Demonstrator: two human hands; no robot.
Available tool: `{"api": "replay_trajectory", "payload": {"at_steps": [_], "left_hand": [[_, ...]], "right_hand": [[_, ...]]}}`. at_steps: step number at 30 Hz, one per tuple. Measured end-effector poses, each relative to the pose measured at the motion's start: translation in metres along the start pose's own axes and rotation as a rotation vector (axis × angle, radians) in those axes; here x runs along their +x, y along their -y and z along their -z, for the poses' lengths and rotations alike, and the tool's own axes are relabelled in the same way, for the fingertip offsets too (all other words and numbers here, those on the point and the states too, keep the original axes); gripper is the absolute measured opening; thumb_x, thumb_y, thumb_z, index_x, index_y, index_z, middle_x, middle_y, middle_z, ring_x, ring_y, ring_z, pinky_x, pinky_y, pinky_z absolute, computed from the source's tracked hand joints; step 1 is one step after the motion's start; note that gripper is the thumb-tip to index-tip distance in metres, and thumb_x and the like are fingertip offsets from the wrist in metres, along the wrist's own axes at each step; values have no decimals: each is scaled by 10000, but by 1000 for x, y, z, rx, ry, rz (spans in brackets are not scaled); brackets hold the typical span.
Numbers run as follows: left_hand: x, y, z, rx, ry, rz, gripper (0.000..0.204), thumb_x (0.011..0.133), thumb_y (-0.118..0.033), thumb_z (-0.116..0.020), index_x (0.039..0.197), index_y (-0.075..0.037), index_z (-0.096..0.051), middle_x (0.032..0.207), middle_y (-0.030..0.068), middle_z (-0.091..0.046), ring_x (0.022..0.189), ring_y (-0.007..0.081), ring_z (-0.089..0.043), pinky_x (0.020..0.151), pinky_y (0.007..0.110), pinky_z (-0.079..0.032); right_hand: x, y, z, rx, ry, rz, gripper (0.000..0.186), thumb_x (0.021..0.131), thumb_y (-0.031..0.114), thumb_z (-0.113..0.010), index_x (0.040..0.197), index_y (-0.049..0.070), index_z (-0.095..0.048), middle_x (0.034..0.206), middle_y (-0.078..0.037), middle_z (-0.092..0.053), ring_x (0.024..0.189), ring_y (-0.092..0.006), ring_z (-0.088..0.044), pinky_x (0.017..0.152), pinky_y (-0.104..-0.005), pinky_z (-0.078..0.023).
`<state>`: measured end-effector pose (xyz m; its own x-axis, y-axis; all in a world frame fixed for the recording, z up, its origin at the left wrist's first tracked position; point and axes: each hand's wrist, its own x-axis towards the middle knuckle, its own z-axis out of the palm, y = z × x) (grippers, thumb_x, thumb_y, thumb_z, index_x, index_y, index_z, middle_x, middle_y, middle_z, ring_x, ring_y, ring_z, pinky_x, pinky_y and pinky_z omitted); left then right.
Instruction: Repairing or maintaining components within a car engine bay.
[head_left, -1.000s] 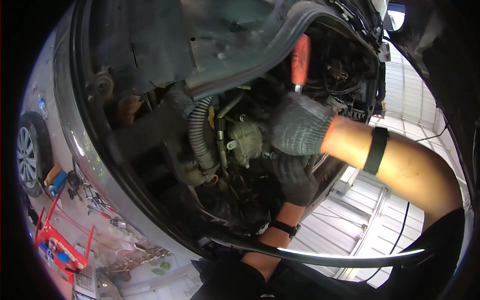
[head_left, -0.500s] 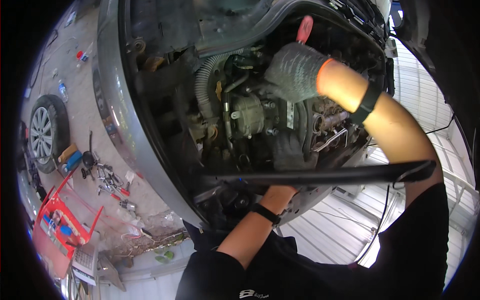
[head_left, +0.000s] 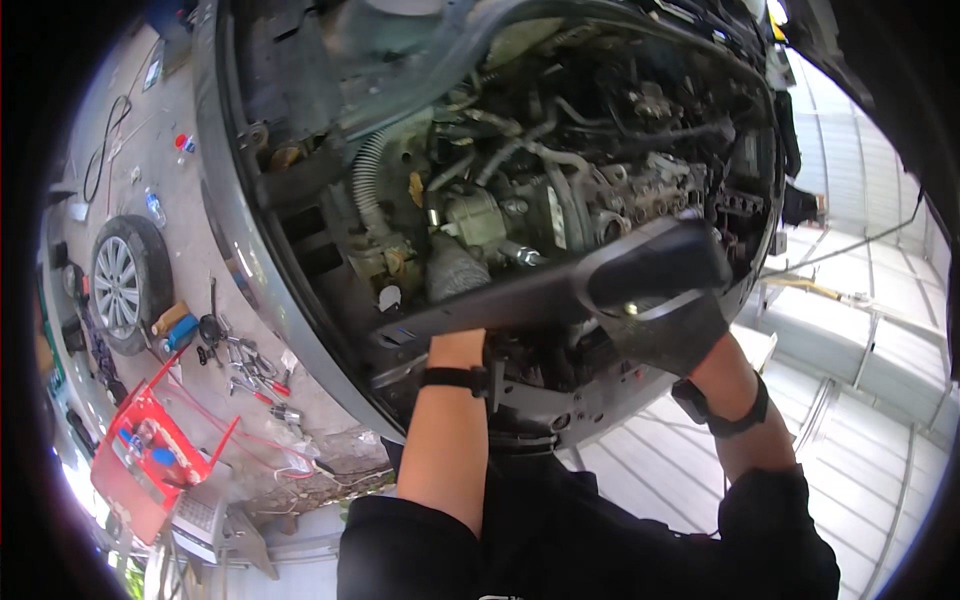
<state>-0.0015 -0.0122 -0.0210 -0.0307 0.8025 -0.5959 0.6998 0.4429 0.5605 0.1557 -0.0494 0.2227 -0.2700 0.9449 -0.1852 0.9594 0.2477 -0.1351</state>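
Observation:
My left hand [head_left: 458, 272], in a grey work glove, reaches into a car's engine bay beside a round metal alternator-like unit [head_left: 476, 218]. A long black bar [head_left: 510, 303] crosses in front of that hand, hiding part of it, so what its fingers hold does not show. My right hand [head_left: 668, 335], in a dark glove, is at the near edge of the bay, below the bar's wide end. Its fingers are hidden behind the bar and in shadow. A ribbed grey hose [head_left: 366, 183] runs left of the unit, and the engine's exposed top [head_left: 650, 195] lies to the right.
The grey car body edge [head_left: 262, 290] curves along the left. On the floor beyond lie a wheel [head_left: 118, 285], several hand tools [head_left: 250, 365], a blue can [head_left: 182, 332] and a water bottle [head_left: 155, 207]. A red stool-like frame [head_left: 150, 440] stands nearby.
My right hand has drawn back from deep in the bay toward its near edge; the red-handled tool it held no longer shows. My left hand has shifted left, beside the round unit. The view has shifted.

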Motion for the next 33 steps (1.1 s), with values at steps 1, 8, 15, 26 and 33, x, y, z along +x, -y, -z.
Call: {"api": "replay_trajectory", "payload": {"at_steps": [1,8,15,26,33], "left_hand": [[-1,-2,-2,50,23,-28,440,973,-331,-654,1262,1,-647,1229,284,-678,1128,452,-659,985,505,-529],[1,14,19,236,-15,-25,396,993,-275,-630,1256,22,-626,1207,275,-698,1152,457,-656,982,501,-533],[-146,55,91,-63,160,-626,250,952,-171,-664,1161,-34,-681,1097,259,-702,1075,435,-676,926,476,-547],[-120,108,155,-153,-315,-865,206,885,-68,-719,1090,-65,-716,951,176,-724,863,358,-731,758,417,-579],[-88,124,157,-132,-333,-1064,269,813,-62,-757,1072,-86,-687,864,137,-714,747,355,-708,647,434,-563]], "right_hand": [[-6,-1,-5,15,1,-8,266,898,299,-673,750,78,-680,670,-153,-678,638,-391,-676,646,-523,-546],[28,25,-30,-62,444,-131,322,963,363,-604,902,88,-761,823,-151,-755,770,-364,-737,730,-501,-580],[48,30,-58,-293,753,32,254,902,249,-613,931,82,-802,936,-181,-774,916,-350,-759,793,-480,-598],[72,41,-72,-670,620,459,118,818,138,-698,854,78,-793,840,-129,-768,844,-325,-746,757,-445,-556],[87,43,-97,-423,835,-60,180,819,169,-716,939,83,-818,913,-147,-780,855,-346,-750,732,-436,-553]]}}
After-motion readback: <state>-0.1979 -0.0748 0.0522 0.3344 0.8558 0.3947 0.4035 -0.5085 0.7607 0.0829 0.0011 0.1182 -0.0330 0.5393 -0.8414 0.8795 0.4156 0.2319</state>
